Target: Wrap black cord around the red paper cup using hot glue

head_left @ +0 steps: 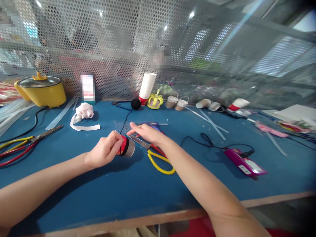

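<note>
My left hand (106, 149) is closed round a small red cup (128, 148) with a pale end, tilted on its side above the table. Black yarn (125, 146) is wound in a band about the cup, and a strand runs back to a black yarn ball (135, 104). Just right of the cup, my right hand (148, 133) has its fingers stretched out and seems to hold nothing; part of it hides what lies behind. Below that hand lie scissors (158, 161) with yellow and red handles, their blades pointing at the cup.
At the back stand a yellow electric pot (45, 93), stacked paper cups (147, 86), a yellow crown-shaped basket (155, 101) and small brown baskets (172, 101). White ribbon (84, 112) and more scissors (32, 141) lie left. A purple power strip (244, 163) with a cord is right.
</note>
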Available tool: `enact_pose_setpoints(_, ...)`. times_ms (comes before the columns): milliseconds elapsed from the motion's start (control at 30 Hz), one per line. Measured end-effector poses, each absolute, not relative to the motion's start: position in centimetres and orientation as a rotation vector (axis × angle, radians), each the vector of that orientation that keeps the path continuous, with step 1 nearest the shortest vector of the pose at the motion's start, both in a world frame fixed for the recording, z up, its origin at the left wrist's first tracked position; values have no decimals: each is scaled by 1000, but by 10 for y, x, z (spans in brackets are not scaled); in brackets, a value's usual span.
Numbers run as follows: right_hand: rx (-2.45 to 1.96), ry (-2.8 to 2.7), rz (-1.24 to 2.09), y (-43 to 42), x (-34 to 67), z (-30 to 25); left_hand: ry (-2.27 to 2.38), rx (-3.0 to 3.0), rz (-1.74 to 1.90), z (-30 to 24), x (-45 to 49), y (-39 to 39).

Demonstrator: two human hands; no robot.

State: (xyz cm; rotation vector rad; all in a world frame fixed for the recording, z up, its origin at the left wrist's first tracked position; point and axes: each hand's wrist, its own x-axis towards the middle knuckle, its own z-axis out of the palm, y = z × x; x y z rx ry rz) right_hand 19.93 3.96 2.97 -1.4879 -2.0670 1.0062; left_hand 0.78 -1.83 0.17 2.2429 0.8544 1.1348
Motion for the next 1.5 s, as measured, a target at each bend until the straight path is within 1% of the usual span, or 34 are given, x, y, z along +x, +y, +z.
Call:
enact_pose_setpoints(33,-1342,-2034,1253,36,189,30,823,2261,1123,2,8,-19)
enact_pose_setpoints(100,-1103,-1915,1561,30,174,31,778,2303,1080,4,7,-20)
enact_pose_setpoints(133,-1026,-1848,1631,27,169,31,766,2321,1055,4,7,-21)
enact_pose_setpoints(200,-944,-1706,1661,22,164,33,766,2340,1015,5,7,-21)
enact_pose_setpoints(333,-965,-1543,1503,18,168,36,814,2226,1019,3,8,-21)
enact_pose_setpoints(467,-998,-1543,1312,17,176,42,967,1968,1093,2,10,-19)
enact_pose_setpoints(600,-976,-1590,1121,13,182,49,1042,1791,1091,3,12,-16)
enact_pose_setpoints(800,-1048,-1725,857,10,183,51,1049,1752,1046,5,14,-16)
enact_pose_setpoints(900,-1099,-1762,780,12,183,48,1044,1784,1044,5,13,-19)
enact_pose_setpoints(1100,-1196,-1811,769,16,181,43,960,1881,1106,3,11,-24)
enact_pose_setpoints(1500,-1238,-1857,960,18,179,31,802,1910,1242,5,11,-29)
